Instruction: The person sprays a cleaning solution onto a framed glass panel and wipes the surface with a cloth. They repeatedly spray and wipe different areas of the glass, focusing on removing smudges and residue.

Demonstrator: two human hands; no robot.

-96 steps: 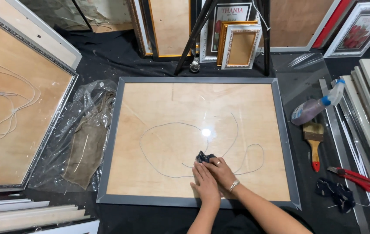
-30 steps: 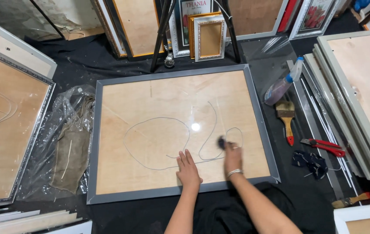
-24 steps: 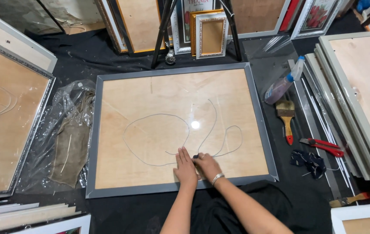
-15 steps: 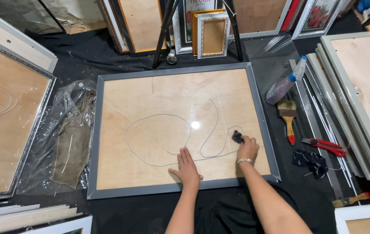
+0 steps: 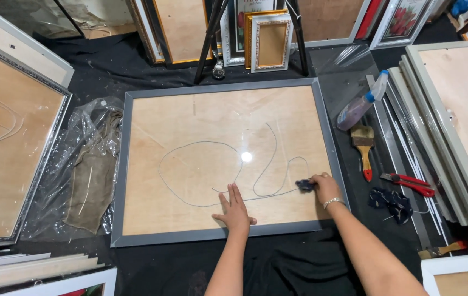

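Big grey frame (image 5: 218,234) lies flat, glass up. The right hand (image 5: 326,187) has its fingers pinched around a small dark cloth (image 5: 303,185) near the frame's right rail, while the left hand (image 5: 235,209) sits flat, fingers spread, by the bottom rail. Tip: I'd keep that palm planted and wipe in overlapping strokes right into the corners.

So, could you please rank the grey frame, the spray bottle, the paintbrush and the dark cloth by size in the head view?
1. Grey frame, by far the largest.
2. Spray bottle and paintbrush: they look alike in length, so unranked.
3. Dark cloth, smallest, partly under the right hand.
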